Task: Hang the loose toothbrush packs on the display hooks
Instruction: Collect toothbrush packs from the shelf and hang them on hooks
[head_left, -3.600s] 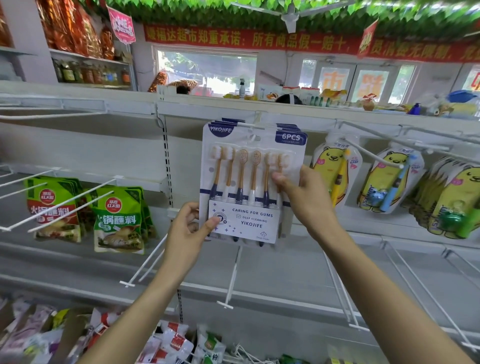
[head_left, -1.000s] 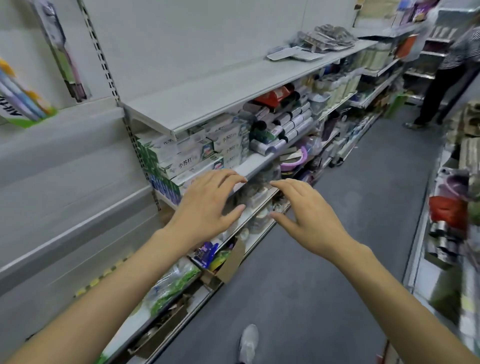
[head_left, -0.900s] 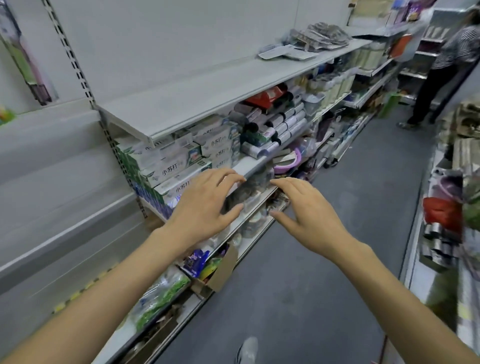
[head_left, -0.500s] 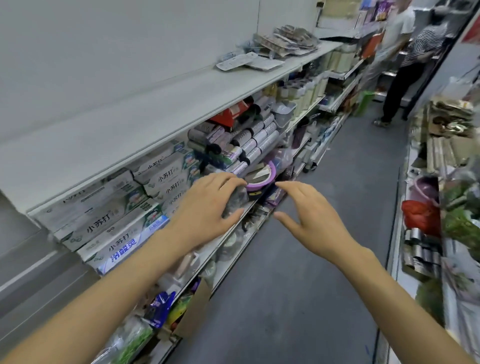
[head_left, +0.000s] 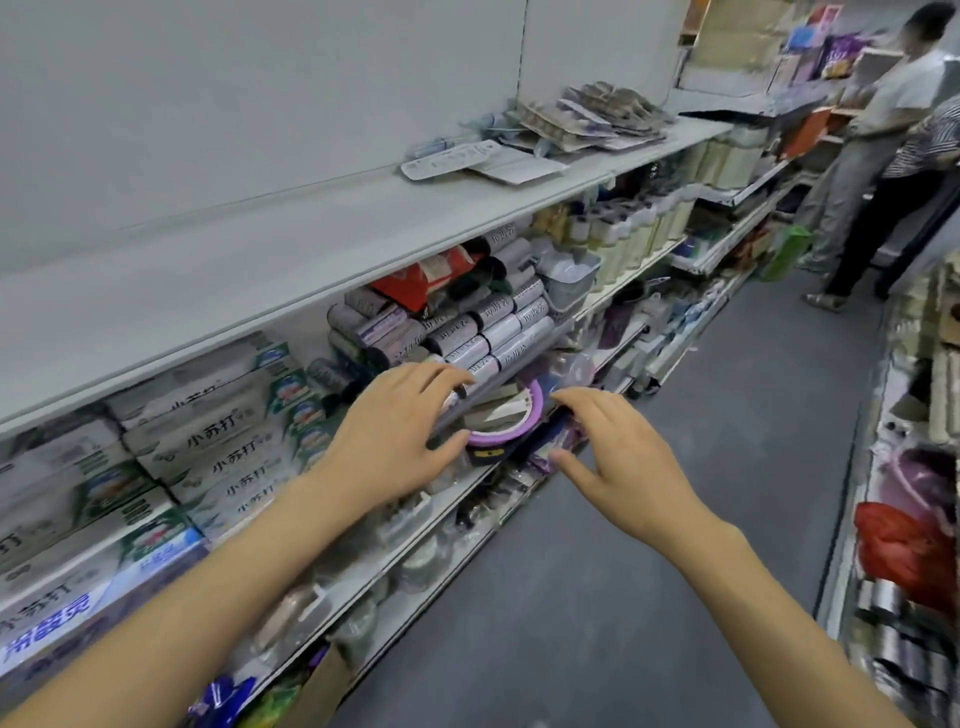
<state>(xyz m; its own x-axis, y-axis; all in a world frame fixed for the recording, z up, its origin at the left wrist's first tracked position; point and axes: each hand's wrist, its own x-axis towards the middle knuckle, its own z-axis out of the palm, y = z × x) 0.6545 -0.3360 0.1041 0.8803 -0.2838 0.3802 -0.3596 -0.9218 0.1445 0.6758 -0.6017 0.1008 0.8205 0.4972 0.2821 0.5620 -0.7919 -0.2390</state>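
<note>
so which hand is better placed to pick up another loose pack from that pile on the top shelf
Probably the left hand: it hangs on the shelf side, under the loose packs. The right hand hangs over the aisle. Both are empty and far off.

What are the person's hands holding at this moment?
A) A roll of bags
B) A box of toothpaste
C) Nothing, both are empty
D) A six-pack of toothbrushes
C: the left hand and right hand both reach forward with spread, relaxed fingers in front of the shelf edge, and nothing is in either.

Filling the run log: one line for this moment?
left hand: open, empty | right hand: open, empty | loose packs: on top shelf, untouched
</note>
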